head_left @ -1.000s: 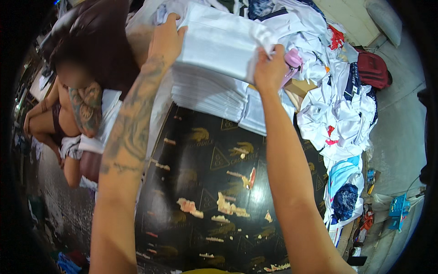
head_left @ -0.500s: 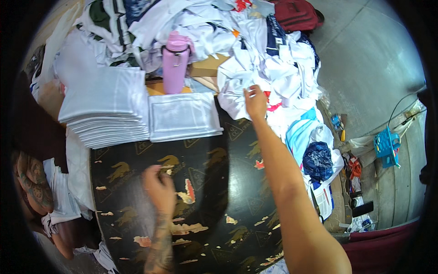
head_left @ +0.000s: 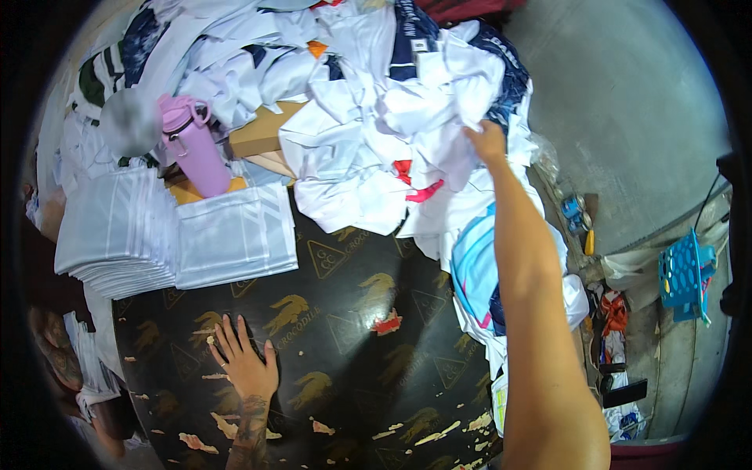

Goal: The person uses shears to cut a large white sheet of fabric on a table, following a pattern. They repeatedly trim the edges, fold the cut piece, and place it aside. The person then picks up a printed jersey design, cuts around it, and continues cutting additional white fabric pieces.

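Note:
My left hand (head_left: 249, 368) lies flat on the dark, chipped tabletop (head_left: 337, 356), fingers spread, nothing in it. My right arm reaches far out to the heap of loose white cloths (head_left: 352, 141). There my right hand (head_left: 489, 142) is closed on a white cloth (head_left: 450, 141), pinching it at the right side of the heap. A tall stack of folded white cloths (head_left: 117, 227) stands at the left of the table. Beside it lies a lower folded white cloth pile (head_left: 239, 239).
A pink bottle (head_left: 196, 149) stands behind the folded piles, next to a brown cardboard box (head_left: 266, 129). Light-blue cloth (head_left: 474, 266) hangs at the table's right edge. A blue plastic basket (head_left: 683, 278) is at far right. Another person's tattooed arm (head_left: 55, 348) shows at far left.
My right hand has moved right along the heap and taken hold of a white cloth. My left hand has come down flat with its fingers spread. The view has shifted to the right.

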The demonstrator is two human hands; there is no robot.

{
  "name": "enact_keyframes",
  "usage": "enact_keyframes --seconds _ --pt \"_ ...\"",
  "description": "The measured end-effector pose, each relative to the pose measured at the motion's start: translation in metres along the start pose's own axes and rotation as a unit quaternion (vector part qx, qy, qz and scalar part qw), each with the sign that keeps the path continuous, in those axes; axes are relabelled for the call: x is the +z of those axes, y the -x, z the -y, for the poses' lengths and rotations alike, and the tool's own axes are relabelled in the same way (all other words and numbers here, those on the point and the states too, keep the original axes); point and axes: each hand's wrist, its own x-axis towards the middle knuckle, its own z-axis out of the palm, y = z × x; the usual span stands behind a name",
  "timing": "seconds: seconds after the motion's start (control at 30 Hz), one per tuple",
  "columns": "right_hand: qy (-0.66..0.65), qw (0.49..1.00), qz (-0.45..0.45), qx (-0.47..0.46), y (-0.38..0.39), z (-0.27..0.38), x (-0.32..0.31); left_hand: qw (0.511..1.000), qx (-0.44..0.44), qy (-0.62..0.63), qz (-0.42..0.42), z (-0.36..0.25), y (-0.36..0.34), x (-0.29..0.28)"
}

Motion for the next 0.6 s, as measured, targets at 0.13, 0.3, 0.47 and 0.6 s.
enact_keyframes --seconds 0.13,0.3,0.47,0.6 --pt "0.046 0.943 -0.015 -0.329 0.203 0.012 -0.001 0.998 0.022 -0.007 -0.053 0.012 0.007 0.025" --pt "-0.02 0.755 0.621 -0.209 0.568 0.037 -0.091 0.997 -0.008 0.064 0.03 0.003 -0.006 -0.009" --pt "-0.182 0.85 0.494 0.025 0.614 0.082 -0.224 0.825 0.347 0.405 0.185 -0.055 0.076 -0.15" --pt "-0.196 0.855 0.396 -0.271 0.585 0.131 -0.325 0.765 0.366 0.34 0.408 -0.03 0.175 -0.263"
